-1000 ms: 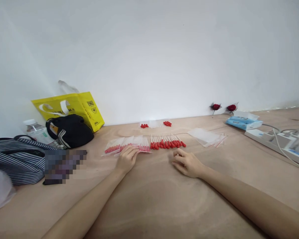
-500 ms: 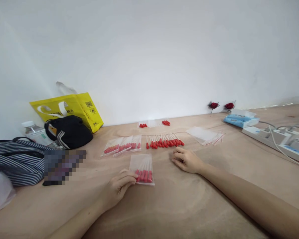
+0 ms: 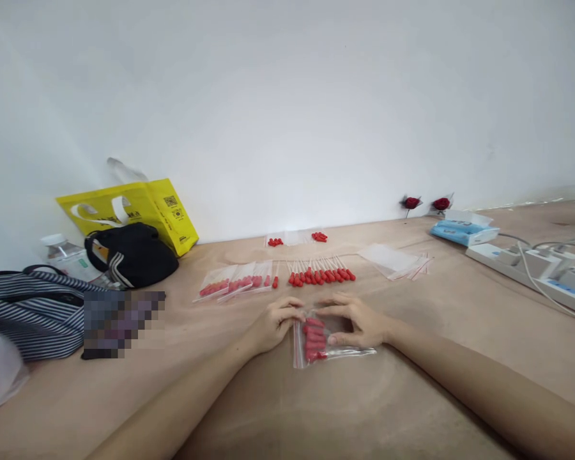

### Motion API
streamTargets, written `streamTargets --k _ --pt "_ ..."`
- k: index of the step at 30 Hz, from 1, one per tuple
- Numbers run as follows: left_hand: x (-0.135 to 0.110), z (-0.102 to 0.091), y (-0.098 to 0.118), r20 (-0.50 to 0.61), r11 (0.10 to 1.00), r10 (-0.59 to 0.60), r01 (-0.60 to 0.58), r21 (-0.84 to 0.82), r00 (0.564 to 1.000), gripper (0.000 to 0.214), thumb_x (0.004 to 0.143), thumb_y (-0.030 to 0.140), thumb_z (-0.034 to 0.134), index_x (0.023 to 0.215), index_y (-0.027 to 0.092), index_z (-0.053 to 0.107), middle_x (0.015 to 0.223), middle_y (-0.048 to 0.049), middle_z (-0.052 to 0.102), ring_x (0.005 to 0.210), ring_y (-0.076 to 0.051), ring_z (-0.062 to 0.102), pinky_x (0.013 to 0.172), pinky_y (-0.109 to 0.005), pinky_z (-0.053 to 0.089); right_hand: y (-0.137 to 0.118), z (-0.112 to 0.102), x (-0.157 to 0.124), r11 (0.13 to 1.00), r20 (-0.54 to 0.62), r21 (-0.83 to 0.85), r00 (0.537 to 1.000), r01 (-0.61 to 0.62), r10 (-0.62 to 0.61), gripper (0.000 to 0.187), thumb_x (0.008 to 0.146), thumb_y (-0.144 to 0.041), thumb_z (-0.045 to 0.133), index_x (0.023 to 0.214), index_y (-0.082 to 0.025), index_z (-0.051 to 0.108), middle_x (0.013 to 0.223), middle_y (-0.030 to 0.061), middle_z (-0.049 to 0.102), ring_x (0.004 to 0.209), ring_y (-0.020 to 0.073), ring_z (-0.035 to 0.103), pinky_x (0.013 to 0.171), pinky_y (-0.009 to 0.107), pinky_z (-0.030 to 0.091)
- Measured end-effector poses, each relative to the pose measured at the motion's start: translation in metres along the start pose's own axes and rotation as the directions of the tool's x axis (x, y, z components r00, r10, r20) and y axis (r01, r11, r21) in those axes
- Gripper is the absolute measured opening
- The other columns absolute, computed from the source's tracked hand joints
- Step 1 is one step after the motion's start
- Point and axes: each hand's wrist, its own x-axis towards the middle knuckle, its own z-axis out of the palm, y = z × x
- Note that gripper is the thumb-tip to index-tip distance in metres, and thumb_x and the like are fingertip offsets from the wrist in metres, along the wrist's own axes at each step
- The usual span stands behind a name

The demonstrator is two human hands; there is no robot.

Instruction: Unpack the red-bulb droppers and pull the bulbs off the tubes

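A small clear zip bag of red-tipped sticks (image 3: pixel 316 342) lies on the wooden table (image 3: pixel 316 409) straight ahead of me. My left hand (image 3: pixel 274 321) pinches its upper left edge with curled fingers. My right hand (image 3: pixel 357 319) grips the bag's right part, thumb on the plastic. Behind the hands runs a row of loose red-tipped sticks (image 3: pixel 322 275). To the left of that row lie several filled bags (image 3: pixel 234 281). A stack of empty clear bags (image 3: pixel 395 262) sits at the right of the row.
A yellow paper bag (image 3: pixel 134 207), a black pouch (image 3: pixel 131 252), a striped bag (image 3: pixel 33 306) and a water bottle (image 3: pixel 67 255) crowd the left. Power strips with cables (image 3: pixel 541 268) and a blue tissue pack (image 3: pixel 462 231) sit right. Small red pieces (image 3: pixel 320 237) and two red roses (image 3: pixel 426 204) lie by the wall.
My left hand pulled one filled bag from the pile toward me and slid it right. The bag turned sideways, and my right hand came onto it.
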Motion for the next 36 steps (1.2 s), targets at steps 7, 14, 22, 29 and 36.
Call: streamTargets --k 7,14,22,29,36 --pt "0.001 0.009 0.005 -0.02 0.809 -0.513 0.475 -0.346 0.858 0.031 0.082 0.027 0.043 0.109 0.013 0.048 0.072 -0.002 0.059 0.049 -0.009 0.052 0.048 -0.021 0.044 0.007 0.0 0.003 1.0 -0.007 -0.004 1.0 0.019 -0.019 0.048 0.077 -0.045 0.053 0.117 -0.02 0.052 0.114 0.011 0.053 0.103 0.0205 0.049 0.087 0.037 0.039" --pt "0.005 0.008 0.025 0.191 0.464 -0.734 0.686 -0.56 0.652 0.063 0.064 0.022 0.068 0.118 0.011 0.038 0.061 0.0027 0.061 0.046 -0.006 0.052 0.044 -0.016 0.04 0.014 -0.006 0.006 0.996 0.02 -0.078 0.999 0.051 -0.049 0.041 0.076 -0.046 0.055 0.11 -0.024 0.057 0.107 0.0062 0.059 0.1 0.0185 0.05 0.086 0.035 0.035" --pt "0.012 0.007 0.022 0.21 0.284 -0.788 0.645 -0.709 0.578 0.075 0.048 0.02 0.08 0.111 0.008 0.041 0.057 0.0007 0.064 0.054 -0.013 0.061 0.06 -0.026 0.048 -0.002 0.004 0.022 0.986 -0.249 -0.065 0.96 -0.153 0.132 0.022 0.078 -0.035 0.056 0.094 -0.022 0.064 0.082 0.0046 0.061 0.08 0.0165 0.05 0.074 0.033 0.036" --pt "0.013 0.009 0.021 0.197 0.316 -0.783 0.649 -0.692 0.591 0.08 0.042 0.023 0.082 0.108 0.008 0.041 0.049 0.0052 0.061 0.048 -0.01 0.057 0.053 -0.02 0.042 -0.013 0.009 0.046 0.972 -0.162 -0.228 0.982 0.059 -0.098 0.024 0.079 -0.016 0.052 0.097 -0.027 0.063 0.098 0.0051 0.056 0.09 0.0171 0.047 0.076 0.033 0.033" --pt "0.009 0.014 0.015 0.163 0.379 -0.758 0.63 -0.678 0.631 0.076 0.044 0.025 0.081 0.109 0.011 0.043 0.05 0.0062 0.06 0.047 -0.01 0.056 0.051 -0.02 0.04 -0.011 0.013 0.047 0.92 -0.118 -0.35 0.966 0.178 -0.232 0.017 0.082 -0.022 0.048 0.085 -0.024 0.065 0.096 0.0047 0.058 0.091 0.017 0.046 0.078 0.034 0.03"
